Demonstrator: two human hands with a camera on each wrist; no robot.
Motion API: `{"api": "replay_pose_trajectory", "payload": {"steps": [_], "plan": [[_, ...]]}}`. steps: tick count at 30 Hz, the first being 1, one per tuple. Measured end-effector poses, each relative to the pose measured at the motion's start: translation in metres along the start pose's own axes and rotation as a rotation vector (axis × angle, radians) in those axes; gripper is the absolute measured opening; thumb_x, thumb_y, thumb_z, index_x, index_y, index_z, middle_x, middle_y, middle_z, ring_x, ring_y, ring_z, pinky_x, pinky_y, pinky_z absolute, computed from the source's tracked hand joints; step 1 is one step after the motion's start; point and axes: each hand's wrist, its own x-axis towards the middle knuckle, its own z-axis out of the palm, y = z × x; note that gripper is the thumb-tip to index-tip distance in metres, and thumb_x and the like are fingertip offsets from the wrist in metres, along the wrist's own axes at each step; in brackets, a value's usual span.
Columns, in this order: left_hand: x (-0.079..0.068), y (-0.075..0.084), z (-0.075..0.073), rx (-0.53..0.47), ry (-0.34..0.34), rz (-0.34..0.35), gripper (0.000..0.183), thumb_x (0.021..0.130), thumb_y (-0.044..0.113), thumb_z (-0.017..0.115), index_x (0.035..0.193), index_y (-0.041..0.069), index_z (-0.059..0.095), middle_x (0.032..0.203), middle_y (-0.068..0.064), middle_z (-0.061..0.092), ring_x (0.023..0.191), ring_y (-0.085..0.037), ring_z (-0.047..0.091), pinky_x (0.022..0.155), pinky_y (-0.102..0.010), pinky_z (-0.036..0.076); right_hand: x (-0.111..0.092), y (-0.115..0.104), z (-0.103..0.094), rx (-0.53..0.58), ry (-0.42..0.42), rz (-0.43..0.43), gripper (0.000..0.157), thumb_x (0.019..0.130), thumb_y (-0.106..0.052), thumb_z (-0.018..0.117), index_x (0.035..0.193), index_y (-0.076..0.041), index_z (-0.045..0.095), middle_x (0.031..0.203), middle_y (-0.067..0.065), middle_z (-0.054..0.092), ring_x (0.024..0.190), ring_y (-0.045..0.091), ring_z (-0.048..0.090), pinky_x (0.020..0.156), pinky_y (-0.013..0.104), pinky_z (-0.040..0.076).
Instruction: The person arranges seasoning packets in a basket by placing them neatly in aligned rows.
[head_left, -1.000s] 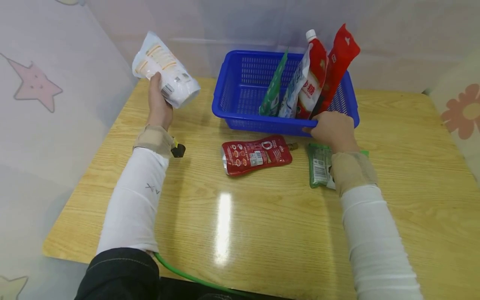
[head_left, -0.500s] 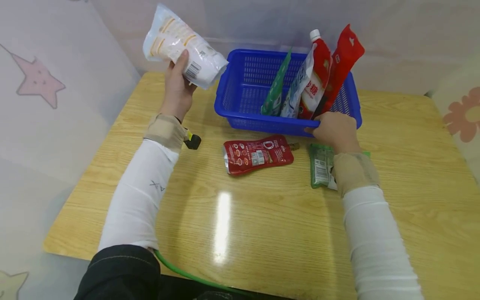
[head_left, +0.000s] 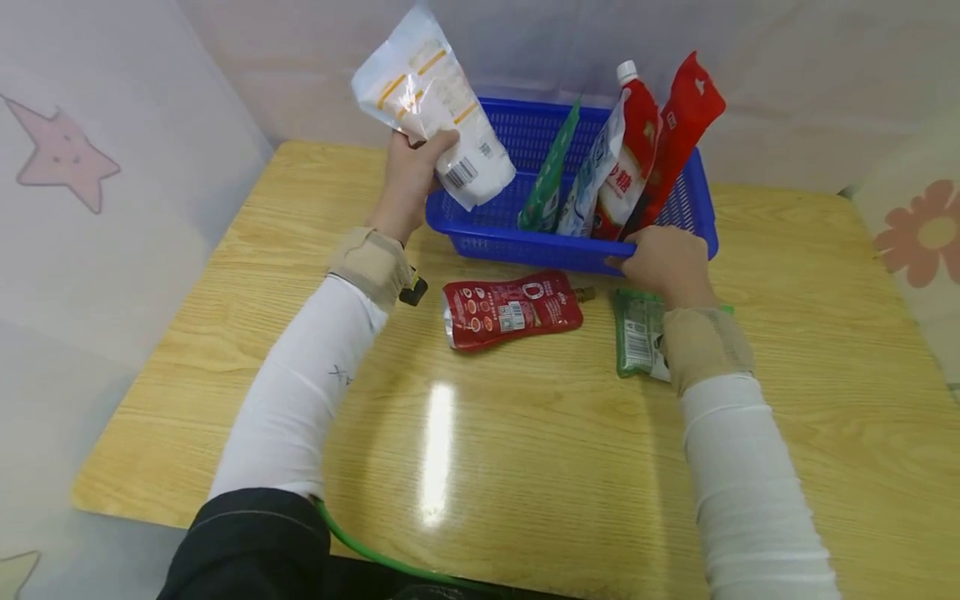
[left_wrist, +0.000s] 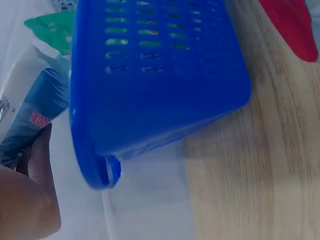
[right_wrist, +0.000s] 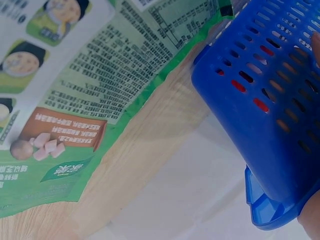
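Observation:
My left hand [head_left: 411,179] grips a white plastic bag [head_left: 442,108] with orange stripes and a barcode, tilted over the left end of the blue basket [head_left: 517,244]. From the left wrist, the bag's other face [left_wrist: 37,107] shows blue with red lettering, beside the basket's rim. My right hand [head_left: 667,262] holds the basket's front rim near its right corner, thumb outside. Standing in the basket are a green packet [head_left: 551,179], a white-and-blue bag [head_left: 592,179], a red capped pouch of sugar [head_left: 630,158] and a red bag [head_left: 682,125].
A red spouted pouch [head_left: 513,312] lies on the wooden table [head_left: 540,450] in front of the basket. Under my right wrist is a green packet [head_left: 637,333], its printed side close up in the right wrist view. Curtained walls stand behind and at the left.
My left hand has carried the white bag rightward from beside the basket to over its left end, turning it more upright. My right hand keeps its hold on the rim.

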Motion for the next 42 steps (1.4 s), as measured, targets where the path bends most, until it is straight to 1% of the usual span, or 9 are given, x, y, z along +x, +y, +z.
{"api": "replay_pose_trajectory", "payload": {"steps": [4, 7, 11, 15, 20, 25, 30, 36, 42], "plan": [[-0.001, -0.006, 0.012, 0.107, -0.017, 0.083, 0.049, 0.088, 0.004, 0.06, 0.133, 0.005, 0.039, 0.131, -0.017, 0.056, 0.113, -0.025, 0.061, 0.092, -0.029, 0.052, 0.001, 0.001, 0.0, -0.004, 0.001, 0.007, 0.06, 0.09, -0.047, 0.056, 0.127, 0.0, 0.059, 0.085, 0.018, 0.069, 0.087, 0.036, 0.057, 0.076, 0.049, 0.044], [-0.002, -0.011, 0.02, 0.242, -0.03, 0.138, 0.05, 0.088, 0.006, 0.06, 0.133, 0.004, 0.039, 0.129, -0.016, 0.057, 0.112, -0.024, 0.061, 0.091, -0.027, 0.052, 0.001, 0.001, -0.001, -0.009, 0.005, 0.005, 0.059, 0.09, -0.047, 0.056, 0.126, -0.001, 0.06, 0.082, 0.017, 0.069, 0.085, 0.035, 0.057, 0.074, 0.047, 0.045], [-0.004, -0.019, 0.025, 0.386, -0.05, 0.162, 0.048, 0.087, 0.009, 0.06, 0.131, 0.004, 0.042, 0.127, -0.014, 0.06, 0.11, -0.021, 0.063, 0.089, -0.026, 0.053, 0.001, 0.0, -0.001, -0.017, 0.013, -0.013, 0.056, 0.091, -0.046, 0.056, 0.123, -0.002, 0.062, 0.077, 0.015, 0.068, 0.08, 0.033, 0.058, 0.069, 0.044, 0.045], [-0.005, -0.024, 0.025, 0.489, -0.049, 0.124, 0.045, 0.087, 0.013, 0.059, 0.13, 0.008, 0.046, 0.125, -0.01, 0.062, 0.108, -0.019, 0.064, 0.087, -0.028, 0.054, 0.0, -0.004, -0.001, -0.01, 0.016, -0.021, 0.05, 0.09, -0.044, 0.056, 0.114, -0.002, 0.068, 0.068, 0.011, 0.062, 0.076, 0.031, 0.056, 0.067, 0.041, 0.043], [-0.005, -0.025, 0.021, 0.582, 0.017, 0.101, 0.043, 0.087, 0.019, 0.059, 0.128, 0.012, 0.047, 0.123, -0.006, 0.064, 0.106, -0.017, 0.065, 0.085, -0.03, 0.054, -0.003, -0.01, -0.001, -0.002, 0.028, -0.031, 0.043, 0.09, -0.042, 0.056, 0.101, -0.004, 0.073, 0.062, 0.009, 0.057, 0.073, 0.03, 0.054, 0.065, 0.04, 0.043], [-0.006, -0.024, 0.021, 0.687, 0.092, 0.089, 0.045, 0.088, 0.022, 0.057, 0.13, 0.015, 0.045, 0.124, -0.004, 0.064, 0.106, -0.017, 0.063, 0.087, -0.033, 0.051, -0.005, -0.013, -0.002, -0.019, 0.032, -0.035, 0.045, 0.09, -0.044, 0.057, 0.103, -0.003, 0.072, 0.064, 0.01, 0.06, 0.074, 0.03, 0.056, 0.065, 0.041, 0.045], [-0.005, -0.023, 0.024, 0.799, 0.146, 0.03, 0.051, 0.089, 0.024, 0.058, 0.135, 0.015, 0.039, 0.126, -0.004, 0.062, 0.108, -0.02, 0.061, 0.088, -0.037, 0.049, -0.004, -0.012, -0.002, -0.026, 0.022, -0.028, 0.051, 0.09, -0.045, 0.056, 0.118, -0.004, 0.067, 0.072, 0.013, 0.064, 0.08, 0.033, 0.056, 0.07, 0.045, 0.045], [-0.003, -0.021, 0.031, 0.884, 0.147, -0.062, 0.048, 0.091, 0.029, 0.056, 0.134, 0.015, 0.038, 0.127, -0.005, 0.062, 0.111, -0.022, 0.061, 0.09, -0.038, 0.049, -0.003, -0.01, -0.003, -0.026, 0.004, -0.012, 0.054, 0.09, -0.046, 0.056, 0.123, -0.003, 0.063, 0.069, 0.011, 0.062, 0.081, 0.032, 0.056, 0.074, 0.047, 0.045], [0.0, -0.024, 0.035, 0.909, 0.148, -0.083, 0.048, 0.094, 0.026, 0.054, 0.137, 0.014, 0.036, 0.129, -0.007, 0.061, 0.113, -0.023, 0.061, 0.093, -0.039, 0.049, -0.005, -0.009, -0.003, -0.016, 0.003, -0.008, 0.053, 0.09, -0.044, 0.056, 0.122, -0.002, 0.064, 0.066, 0.011, 0.059, 0.079, 0.031, 0.055, 0.071, 0.044, 0.043]]}}
